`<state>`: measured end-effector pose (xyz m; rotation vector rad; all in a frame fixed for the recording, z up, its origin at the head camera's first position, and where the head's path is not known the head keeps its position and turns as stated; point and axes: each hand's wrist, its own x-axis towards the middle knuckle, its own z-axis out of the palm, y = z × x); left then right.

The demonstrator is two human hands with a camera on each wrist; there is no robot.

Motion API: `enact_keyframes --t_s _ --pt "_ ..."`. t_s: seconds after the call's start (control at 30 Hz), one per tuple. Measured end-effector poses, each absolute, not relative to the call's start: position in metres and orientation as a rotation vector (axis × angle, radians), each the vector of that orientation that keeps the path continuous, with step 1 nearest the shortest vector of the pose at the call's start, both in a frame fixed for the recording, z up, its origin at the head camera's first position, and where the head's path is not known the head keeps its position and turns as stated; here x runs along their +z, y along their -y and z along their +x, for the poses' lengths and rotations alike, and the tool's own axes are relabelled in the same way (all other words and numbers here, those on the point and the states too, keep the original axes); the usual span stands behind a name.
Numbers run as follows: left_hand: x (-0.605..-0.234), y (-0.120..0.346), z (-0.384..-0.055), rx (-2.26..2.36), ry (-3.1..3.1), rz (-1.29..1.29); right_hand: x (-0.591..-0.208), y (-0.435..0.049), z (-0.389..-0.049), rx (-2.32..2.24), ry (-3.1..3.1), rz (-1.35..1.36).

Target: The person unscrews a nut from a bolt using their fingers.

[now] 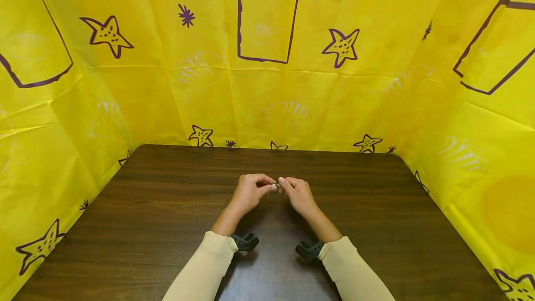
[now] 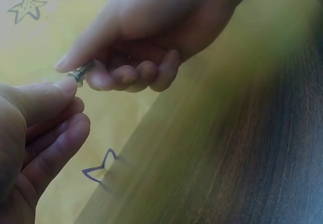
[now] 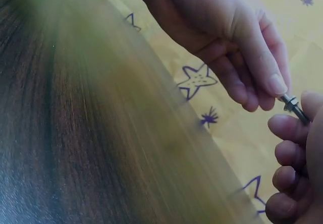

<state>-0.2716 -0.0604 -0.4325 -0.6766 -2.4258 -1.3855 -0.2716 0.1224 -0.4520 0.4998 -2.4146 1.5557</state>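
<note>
A small metal bolt (image 1: 277, 185) with a nut (image 3: 290, 103) on its shaft is held between both hands above the table. My left hand (image 1: 249, 193) pinches one end between thumb and forefinger. At the opposite end, my right hand (image 1: 299, 195) pinches the threaded shaft (image 3: 302, 115) with thumb and forefinger, its other fingers curled under. In the left wrist view the bolt (image 2: 81, 73) bridges the two hands' fingertips, its ends hidden by them.
A dark wood-grain table (image 1: 167, 217) lies below the hands. Yellow sheeting (image 1: 267, 92) printed with starfish and frames stands round its back and sides. Dark wrist straps (image 1: 247, 242) show at both cream sleeves (image 1: 205, 268).
</note>
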Motion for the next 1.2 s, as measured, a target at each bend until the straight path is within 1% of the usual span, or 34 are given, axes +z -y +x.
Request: enact_keyframes --t_s 0.4,0.63,1.2 --pt "-0.432 0.060 -0.270 -1.369 2.401 -0.703 -0.450 -0.121 -0.272 1.665 2.397 0.514" --pt "-0.431 0.062 -0.270 -1.374 2.399 -0.703 -0.419 -0.119 -0.251 1.697 2.377 0.608" --pt "-0.432 0.063 -0.272 -1.409 2.429 -0.697 -0.422 -0.127 -0.254 1.802 2.246 0.707"
